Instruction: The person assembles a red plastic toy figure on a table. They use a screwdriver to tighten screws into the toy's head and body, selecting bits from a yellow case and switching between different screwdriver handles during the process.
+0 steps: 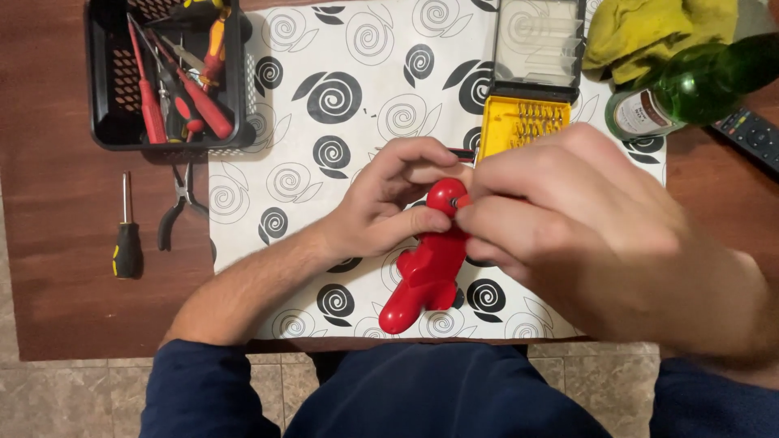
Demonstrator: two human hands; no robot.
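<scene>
A glossy red plastic figure-shaped object (426, 272) lies on a white mat with black swirl patterns (324, 122). My left hand (389, 203) grips its rounded upper end from the left. My right hand (568, 219) pinches a small dark screwdriver bit or tool against that rounded end; most of the tool is hidden under my fingers. Just behind my hands sits an open yellow bit case (519, 122) with a clear lid (540, 40).
A black basket (105, 81) of red-handled screwdrivers stands at the back left. Pliers (178, 203) and a black-and-yellow screwdriver (126, 235) lie on the brown table. A green glass bottle (690, 85), a yellow cloth (649, 28) and a remote control (751, 134) are at the back right.
</scene>
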